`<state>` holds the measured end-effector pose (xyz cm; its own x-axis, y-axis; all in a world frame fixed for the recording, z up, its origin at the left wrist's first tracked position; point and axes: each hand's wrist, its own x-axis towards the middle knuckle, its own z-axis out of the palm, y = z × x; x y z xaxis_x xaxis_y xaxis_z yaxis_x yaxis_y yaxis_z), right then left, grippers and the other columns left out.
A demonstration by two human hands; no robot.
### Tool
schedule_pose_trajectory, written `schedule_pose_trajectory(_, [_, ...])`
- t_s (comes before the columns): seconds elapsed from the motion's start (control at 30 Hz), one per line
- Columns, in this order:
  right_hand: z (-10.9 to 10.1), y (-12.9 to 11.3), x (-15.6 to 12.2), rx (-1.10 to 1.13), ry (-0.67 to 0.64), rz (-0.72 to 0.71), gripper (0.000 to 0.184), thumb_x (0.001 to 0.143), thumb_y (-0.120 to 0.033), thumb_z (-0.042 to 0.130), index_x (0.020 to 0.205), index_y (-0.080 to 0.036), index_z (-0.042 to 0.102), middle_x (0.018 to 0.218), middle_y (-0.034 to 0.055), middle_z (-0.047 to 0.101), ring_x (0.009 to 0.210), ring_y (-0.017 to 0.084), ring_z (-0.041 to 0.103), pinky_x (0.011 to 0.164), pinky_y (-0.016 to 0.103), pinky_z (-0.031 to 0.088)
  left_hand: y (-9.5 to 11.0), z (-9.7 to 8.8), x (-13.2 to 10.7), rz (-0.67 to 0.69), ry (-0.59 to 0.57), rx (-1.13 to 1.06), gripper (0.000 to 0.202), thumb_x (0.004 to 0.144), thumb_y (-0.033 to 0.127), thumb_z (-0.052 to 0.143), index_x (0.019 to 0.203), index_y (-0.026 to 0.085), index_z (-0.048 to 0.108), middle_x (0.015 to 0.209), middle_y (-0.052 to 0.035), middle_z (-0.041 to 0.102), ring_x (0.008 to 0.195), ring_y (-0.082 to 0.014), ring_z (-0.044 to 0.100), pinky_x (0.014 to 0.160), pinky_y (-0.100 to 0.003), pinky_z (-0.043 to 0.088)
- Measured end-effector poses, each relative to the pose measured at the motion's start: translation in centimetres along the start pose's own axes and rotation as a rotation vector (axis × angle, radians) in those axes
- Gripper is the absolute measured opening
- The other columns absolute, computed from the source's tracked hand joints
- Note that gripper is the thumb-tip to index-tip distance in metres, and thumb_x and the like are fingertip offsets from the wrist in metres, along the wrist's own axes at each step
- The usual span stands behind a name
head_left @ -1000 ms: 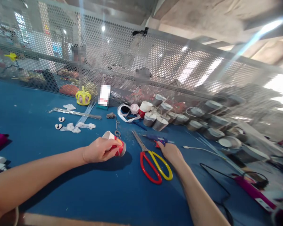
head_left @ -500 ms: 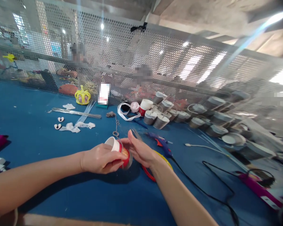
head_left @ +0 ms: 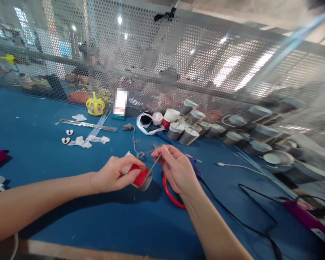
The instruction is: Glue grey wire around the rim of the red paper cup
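My left hand point(head_left: 116, 173) grips a red-and-white paper cup point(head_left: 141, 176), tilted on its side above the blue table. Grey yarn covers one end of the cup. From there a taut strand of grey yarn point(head_left: 153, 166) runs up to my right hand point(head_left: 176, 169), which pinches it between thumb and fingers. More of this yarn trails back over the table to a small grey bundle point(head_left: 128, 127). Below my right wrist lies a red loop point(head_left: 169, 193), partly hidden by the hand. A blue glue gun point(head_left: 195, 168) is mostly covered behind that hand.
Several grey-wrapped cups point(head_left: 189, 135) stand at the back right, near a white ribbon point(head_left: 144, 130). Clear sticks point(head_left: 89, 125), white scraps point(head_left: 83, 142) and a yellow crown point(head_left: 95, 104) lie at the left. A black cable point(head_left: 222, 206) crosses the right side. A perforated screen point(head_left: 141, 65) closes off the back.
My right hand has gone from spread fingers beside the cup to a pinch on the yarn, pulling a strand taut. The cup has turned in my left hand, showing less of its white opening.
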<state>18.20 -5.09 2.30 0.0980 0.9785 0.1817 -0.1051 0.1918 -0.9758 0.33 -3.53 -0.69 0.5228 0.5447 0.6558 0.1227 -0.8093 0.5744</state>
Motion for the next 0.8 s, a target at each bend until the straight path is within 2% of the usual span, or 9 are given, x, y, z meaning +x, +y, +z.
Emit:
schedule_pose_trajectory(0.1, [-0.4,0.2,0.2,-0.100,0.043,-0.057,0.025,0.072,-0.043,0.061,0.066,-0.019,0.057,0.066,-0.0007,0.058,0.066,0.011,0.051,0.069,0.027,0.040,-0.1,0.2,0.0,-0.074,0.007,-0.032,0.017,0.080,0.017,0.048,0.092,0.013,0.060,0.082,-0.0067,0.071,0.064,-0.0108,0.064,0.061,-0.018,0.051])
schedule_pose_trajectory(0.27, [-0.6,0.8,0.3,-0.262,0.058,-0.116,0.026,0.076,-0.042,0.056,0.065,-0.018,0.055,0.065,-0.0004,0.058,0.063,0.011,0.049,0.066,0.026,0.039,0.0,0.2,-0.2,-0.066,-0.027,-0.041,0.017,0.079,0.018,0.049,0.091,0.013,0.061,0.078,-0.0056,0.070,0.058,-0.0089,0.062,0.055,-0.016,0.048])
schedule_pose_trajectory(0.4, [-0.4,0.9,0.3,-0.386,0.047,-0.114,0.025,0.078,-0.040,0.053,0.064,-0.019,0.054,0.064,-0.0005,0.058,0.060,0.011,0.048,0.061,0.025,0.038,0.4,0.0,-0.4,0.049,-0.056,-0.001,0.017,0.079,0.016,0.049,0.092,0.014,0.060,0.074,-0.0038,0.070,0.055,-0.0077,0.061,0.051,-0.014,0.046])
schedule_pose_trajectory(0.5, [-0.1,0.8,0.2,-0.452,0.035,-0.090,0.026,0.078,-0.040,0.052,0.063,-0.019,0.054,0.062,-0.0005,0.059,0.058,0.011,0.048,0.059,0.024,0.039,0.8,-0.2,-0.4,0.147,-0.020,0.025,0.015,0.079,0.014,0.048,0.090,0.014,0.059,0.064,-0.0004,0.067,0.047,-0.0056,0.056,0.047,-0.012,0.043])
schedule_pose_trajectory(0.63, [0.2,0.7,0.0,-0.478,0.014,-0.047,0.026,0.077,-0.040,0.052,0.062,-0.018,0.053,0.062,-0.0002,0.060,0.057,0.011,0.051,0.059,0.025,0.040,1.2,-0.2,-0.3,0.238,0.037,0.036,0.012,0.079,0.013,0.048,0.087,0.016,0.058,0.045,0.0058,0.056,0.034,-0.0039,0.044,0.038,-0.012,0.036])
schedule_pose_trajectory(0.8, [0.5,0.9,-0.1,-0.475,-0.033,-0.008,0.026,0.078,-0.039,0.051,0.061,-0.018,0.053,0.061,-0.0003,0.060,0.058,0.011,0.051,0.059,0.025,0.040,1.5,-0.3,-0.1,0.296,0.064,0.024,0.014,0.078,0.011,0.047,0.087,0.016,0.056,0.042,0.0073,0.052,0.032,-0.0038,0.041,0.036,-0.013,0.035])
